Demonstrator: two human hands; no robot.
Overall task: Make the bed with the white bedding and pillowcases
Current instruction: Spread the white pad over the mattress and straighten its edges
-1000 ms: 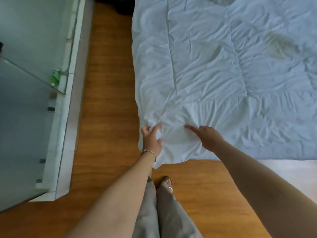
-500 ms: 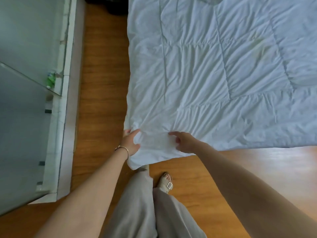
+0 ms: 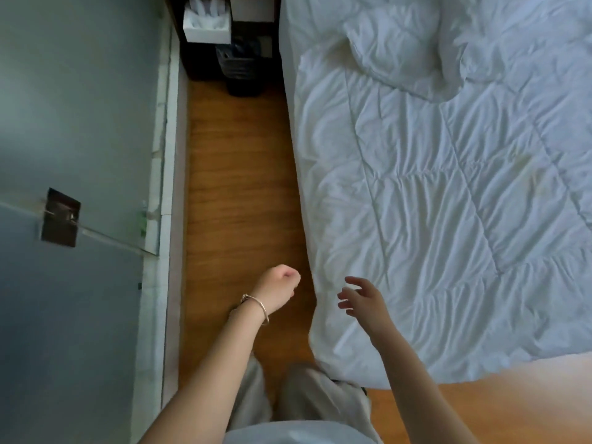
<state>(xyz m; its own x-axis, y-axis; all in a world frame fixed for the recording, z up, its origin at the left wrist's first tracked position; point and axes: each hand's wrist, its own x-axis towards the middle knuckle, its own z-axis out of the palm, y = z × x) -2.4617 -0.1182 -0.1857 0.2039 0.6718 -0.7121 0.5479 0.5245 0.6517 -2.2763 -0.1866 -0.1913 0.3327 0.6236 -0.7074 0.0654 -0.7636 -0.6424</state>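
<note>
Here I see the white quilted duvet [image 3: 448, 219] spread wrinkled over the bed, its near corner hanging beside the wooden plank floor [image 3: 237, 187]. A white pillow [image 3: 397, 46] lies at the far end. My left hand [image 3: 278, 290], a thin metal bangle [image 3: 258, 307] on its wrist, is curled into a fist over the floor and holds nothing. My right hand [image 3: 362, 299] hovers above the duvet's near corner with fingers spread loose, gripping nothing.
</note>
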